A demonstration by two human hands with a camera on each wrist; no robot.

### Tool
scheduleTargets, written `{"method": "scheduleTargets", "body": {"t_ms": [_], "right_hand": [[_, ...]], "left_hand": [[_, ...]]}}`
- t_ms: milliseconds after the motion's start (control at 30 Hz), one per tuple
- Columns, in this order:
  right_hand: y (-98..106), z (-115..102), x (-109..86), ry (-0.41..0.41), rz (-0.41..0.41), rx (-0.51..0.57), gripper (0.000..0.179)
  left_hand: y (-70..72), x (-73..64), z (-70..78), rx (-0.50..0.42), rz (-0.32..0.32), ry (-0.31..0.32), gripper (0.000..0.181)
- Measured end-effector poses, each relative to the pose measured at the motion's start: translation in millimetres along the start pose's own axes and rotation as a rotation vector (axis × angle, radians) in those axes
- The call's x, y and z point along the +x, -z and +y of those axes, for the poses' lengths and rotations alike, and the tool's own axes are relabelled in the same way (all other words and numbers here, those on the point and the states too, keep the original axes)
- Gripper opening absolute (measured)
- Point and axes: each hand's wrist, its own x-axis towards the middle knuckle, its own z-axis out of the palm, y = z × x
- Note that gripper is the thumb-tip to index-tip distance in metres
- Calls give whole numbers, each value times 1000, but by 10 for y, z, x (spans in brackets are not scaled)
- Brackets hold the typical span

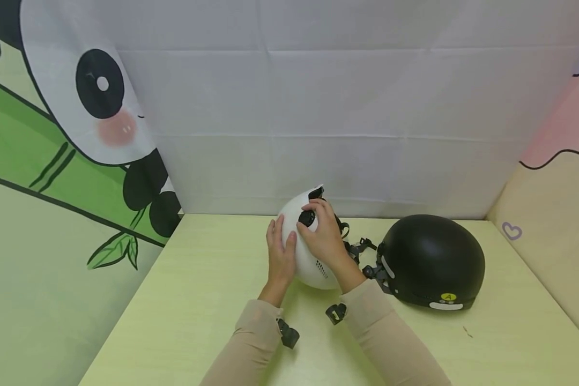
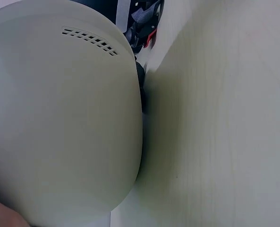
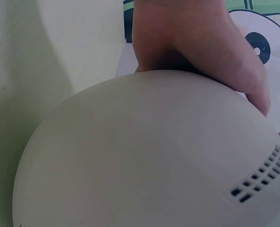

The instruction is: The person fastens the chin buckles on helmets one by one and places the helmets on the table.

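A white helmet (image 1: pixel 313 280) stands tilted on the table, its smooth shell facing me, with small vent slots (image 3: pixel 260 175) along one side. My left hand (image 1: pixel 281 262) holds the shell's left side, thumb on the front and fingers along the edge; the right wrist view also catches this left hand (image 3: pixel 191 38) against the shell. Thumb and fingers of my right hand (image 1: pixel 327 238) pinch around a round black knob-like piece (image 1: pixel 306 217) on the shell near the top. In the left wrist view the white shell (image 2: pixel 69 118) fills the left half.
Just right of my right forearm lies a black helmet (image 1: pixel 434 257), dome up, with a yellow "A" sticker (image 1: pixel 448 297). Black straps (image 1: pixel 359 247) lie between the two helmets. A white cloth backdrop (image 1: pixel 338 107) rises at the table's (image 1: pixel 202 279) back edge; printed panels flank both sides.
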Motion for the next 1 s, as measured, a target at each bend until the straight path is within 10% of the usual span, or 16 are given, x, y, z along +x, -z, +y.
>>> {"method": "scheduleTargets", "body": {"t_ms": [1000], "right_hand": [[269, 225, -27, 12, -61, 92, 57]], "left_hand": [[-8, 114, 54, 95, -79, -53, 62]]}}
